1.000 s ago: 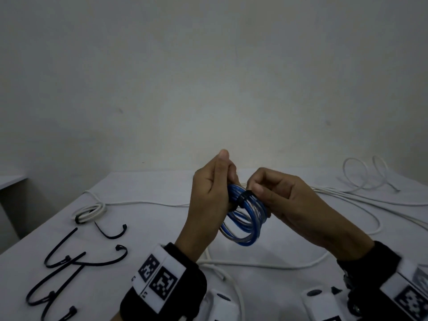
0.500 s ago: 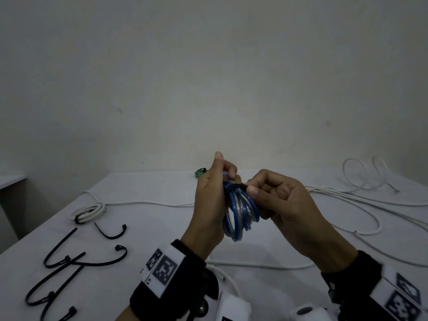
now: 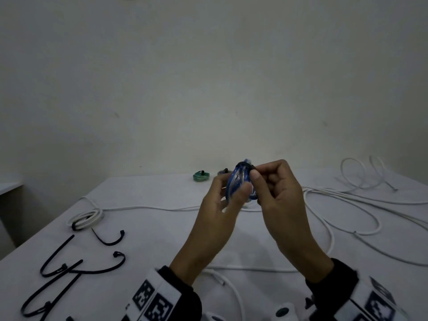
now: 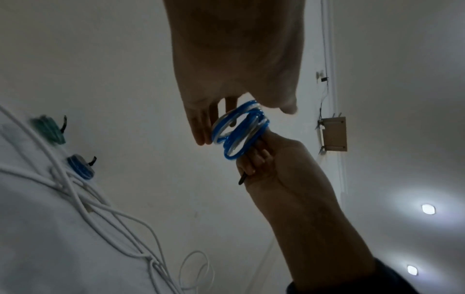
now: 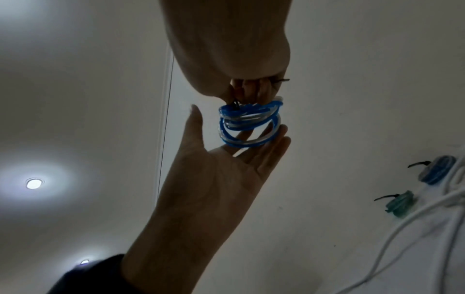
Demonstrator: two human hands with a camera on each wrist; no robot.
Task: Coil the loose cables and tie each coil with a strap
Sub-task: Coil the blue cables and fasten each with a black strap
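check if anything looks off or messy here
The blue coil in the right hand is uneven, its loops splayed apart below the black strap. Long white cables still sprawl uncoiled across the table.

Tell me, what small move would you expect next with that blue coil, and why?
Probably the right hand pulls the black strap tighter. It already loops the blue coil, its tail pinched in those fingers, while the left hand only steadies the coil with straight fingers.

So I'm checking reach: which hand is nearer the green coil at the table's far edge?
Left. The left hand is just right of the green coil; the right hand lies farther right.
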